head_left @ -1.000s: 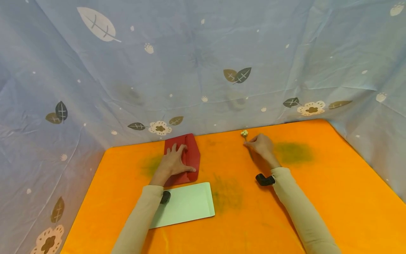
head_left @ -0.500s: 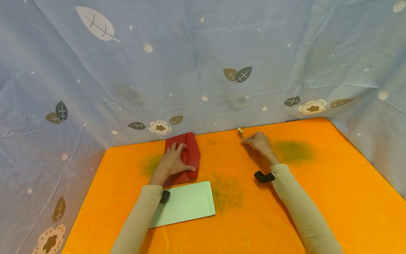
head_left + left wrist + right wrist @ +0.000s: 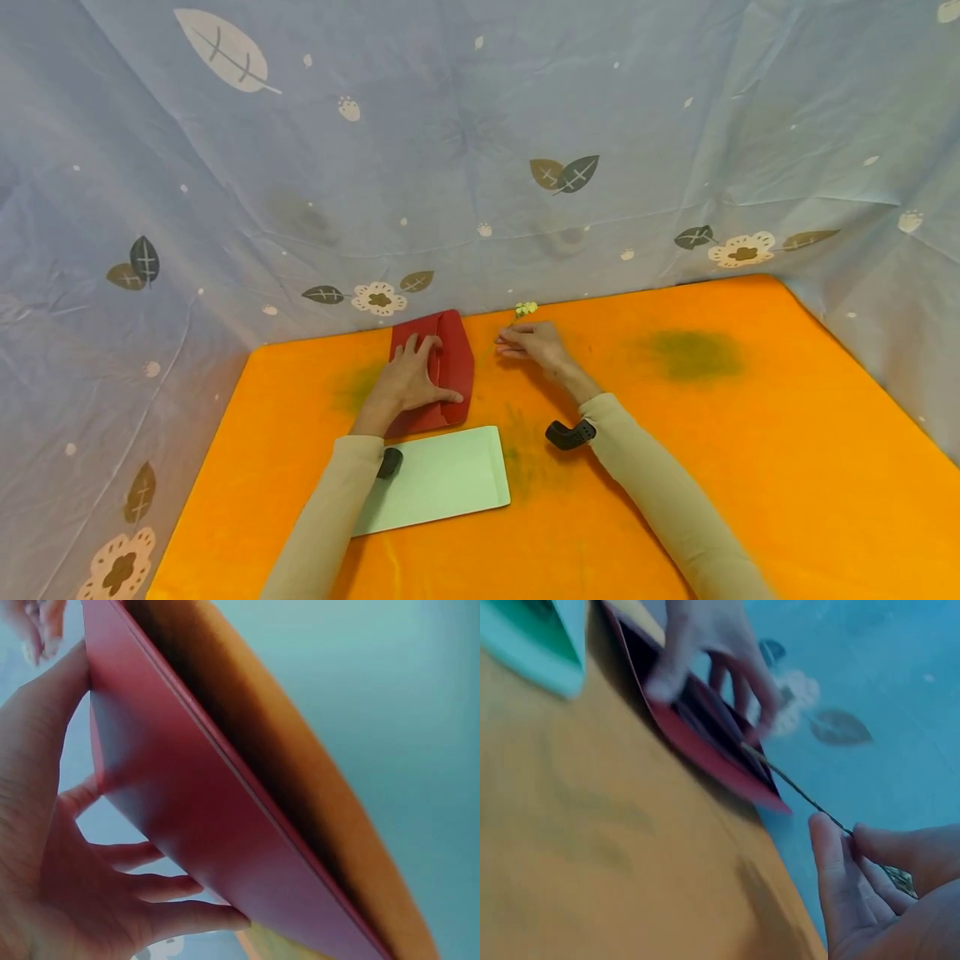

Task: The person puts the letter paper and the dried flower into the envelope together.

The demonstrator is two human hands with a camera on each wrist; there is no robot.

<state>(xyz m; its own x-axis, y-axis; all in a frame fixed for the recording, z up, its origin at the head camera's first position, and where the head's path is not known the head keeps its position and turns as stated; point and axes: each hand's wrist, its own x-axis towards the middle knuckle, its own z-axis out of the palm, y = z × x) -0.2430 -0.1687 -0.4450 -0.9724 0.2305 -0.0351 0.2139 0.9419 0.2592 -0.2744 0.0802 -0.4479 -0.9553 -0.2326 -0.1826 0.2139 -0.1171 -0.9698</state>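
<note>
My left hand [image 3: 408,382] rests spread across a red envelope [image 3: 456,365] at the back left of the table. Its thumb lies on the flap, while the index fingertip is at the pocket's edge. In the right wrist view the pocket of the envelope [image 3: 697,746] gapes. My right hand [image 3: 536,343] pinches a thin-stemmed flower [image 3: 527,308] with small pale yellow blossoms, right of the envelope. Seen from the right wrist, the stem [image 3: 802,793] points toward the pocket and its tip overlaps the mouth. In the left wrist view straight fingers [image 3: 195,919] touch the envelope's edge.
A pale green envelope [image 3: 442,487] lies in front of the red one, partly under my left forearm. Orange cloth [image 3: 750,433] covers the table. A blue-grey patterned curtain [image 3: 480,167] stands behind it and along both sides.
My right hand has carried the flower leftward, close to the red envelope, and the blossom end now leans right. The left hand and both envelopes have stayed in place.
</note>
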